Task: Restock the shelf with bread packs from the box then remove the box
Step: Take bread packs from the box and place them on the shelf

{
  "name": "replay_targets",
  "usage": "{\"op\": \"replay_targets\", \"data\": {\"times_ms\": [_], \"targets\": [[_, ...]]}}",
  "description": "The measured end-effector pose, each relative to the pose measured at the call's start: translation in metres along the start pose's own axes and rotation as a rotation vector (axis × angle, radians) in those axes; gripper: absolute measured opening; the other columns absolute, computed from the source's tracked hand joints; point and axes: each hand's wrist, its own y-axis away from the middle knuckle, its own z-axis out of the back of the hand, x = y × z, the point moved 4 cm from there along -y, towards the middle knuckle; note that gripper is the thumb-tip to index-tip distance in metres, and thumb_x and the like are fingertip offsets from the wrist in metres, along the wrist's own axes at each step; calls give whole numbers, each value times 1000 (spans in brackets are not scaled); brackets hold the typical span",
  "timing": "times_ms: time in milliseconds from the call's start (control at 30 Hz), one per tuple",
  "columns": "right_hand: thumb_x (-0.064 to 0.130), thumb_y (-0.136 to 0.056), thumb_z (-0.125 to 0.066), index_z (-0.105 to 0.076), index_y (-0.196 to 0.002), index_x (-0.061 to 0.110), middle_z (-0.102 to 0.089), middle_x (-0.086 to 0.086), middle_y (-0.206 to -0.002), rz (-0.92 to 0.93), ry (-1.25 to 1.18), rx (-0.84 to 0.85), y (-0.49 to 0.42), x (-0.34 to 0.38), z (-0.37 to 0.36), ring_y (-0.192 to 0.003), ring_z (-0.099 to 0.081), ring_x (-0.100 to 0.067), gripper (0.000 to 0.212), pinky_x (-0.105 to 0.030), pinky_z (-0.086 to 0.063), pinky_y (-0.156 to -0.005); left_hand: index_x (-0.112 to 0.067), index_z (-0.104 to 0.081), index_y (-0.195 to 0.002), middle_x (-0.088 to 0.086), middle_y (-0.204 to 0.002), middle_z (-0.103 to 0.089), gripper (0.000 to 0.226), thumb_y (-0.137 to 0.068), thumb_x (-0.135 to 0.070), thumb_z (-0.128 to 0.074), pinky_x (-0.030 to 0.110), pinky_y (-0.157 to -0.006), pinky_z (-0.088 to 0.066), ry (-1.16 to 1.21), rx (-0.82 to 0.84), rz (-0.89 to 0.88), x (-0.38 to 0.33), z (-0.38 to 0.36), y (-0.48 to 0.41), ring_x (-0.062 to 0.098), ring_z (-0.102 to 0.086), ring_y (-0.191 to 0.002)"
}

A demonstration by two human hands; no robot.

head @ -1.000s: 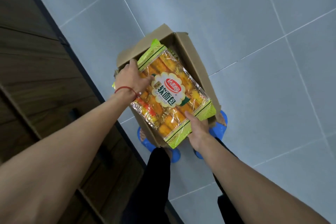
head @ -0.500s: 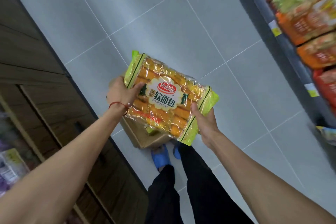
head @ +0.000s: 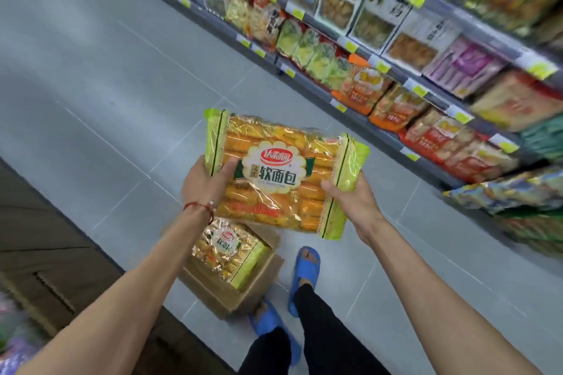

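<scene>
Our left hand (head: 207, 184) clasps the left end of the clear plastic bread pack (head: 283, 173) with yellow rolls and green ends, thumb on top. Our right hand (head: 355, 202) grips the right green end from beneath. Holding both ends likely keeps the soft rolls level and uncrushed in mid-air. At six o'clock below it, the open brown cardboard box (head: 243, 294) sits on the grey tiled floor (head: 122, 76) with a second pack (head: 227, 250) inside. The stocked shelf (head: 367, 120) runs from twelve to three o'clock, probably our destination.

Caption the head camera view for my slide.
Left hand and right hand hold a bread pack above the box, beside stocked shelves.
</scene>
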Motion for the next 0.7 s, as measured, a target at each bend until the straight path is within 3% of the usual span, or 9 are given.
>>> {"op": "replay_targets", "data": {"times_ms": [133,300,400,533,600,667,700], "targets": [[14,-88,-79,-55,-135,22,-71,6,-122,114,-50,-52,12,61,45,-108,-68,-7,53,-30,-56,-94,-24,-59,-118,-1,-105,-70,53,-81,-60,-68,47,-88,-56,14,11,-103,-80,-5,18,25,-68,-94],[22,-95,-73,-49,-142,26,-65,17,-127,270,-96,-118,7,128,106,-113,-61,4,53,-25,-47,-98,-27,-59,-119,-3,-110,-70,46,-82,-52,-71,46,-91,-55,45,34,-280,-180,-30,30,22,-67,-100],[29,-93,-74,-44,-150,25,-59,14,-138,344,-110,-154,-3,165,149,-127,-56,-7,64,-33,-41,-110,-22,-59,-127,-1,-117,-69,49,-86,-45,-70,39,-89,-54,69,38,-361,-241,-54,39,21,-66,-103],[41,-88,-77,-38,-154,26,-54,8,-151,409,-127,-182,-21,210,209,-140,-49,-16,78,-49,-38,-119,-20,-60,-127,0,-118,-70,48,-86,-41,-72,44,-94,-53,124,58,-435,-313,-92,43,21,-66,-105],[43,-89,-77,-34,-156,22,-51,9,-153,450,-121,-216,-31,235,240,-141,-47,-11,82,-42,-38,-119,-18,-59,-129,0,-119,-69,49,-86,-38,-72,39,-93,-52,133,52,-485,-349,-111,43,20,-65,-106],[32,-93,-75,-41,-149,23,-57,16,-139,502,-120,-231,-38,263,267,-128,-54,-3,66,-29,-42,-112,-17,-58,-128,0,-118,-68,47,-87,-34,-73,34,-90,-49,160,46,-530,-386,-129,42,20,-64,-105],[29,-94,-74,-42,-148,24,-57,17,-136,520,-122,-237,-43,275,280,-126,-54,-4,63,-30,-42,-112,-18,-58,-123,-1,-116,-68,42,-86,-32,-73,33,-89,-49,168,44,-555,-405,-137,42,20,-64,-104]]}}
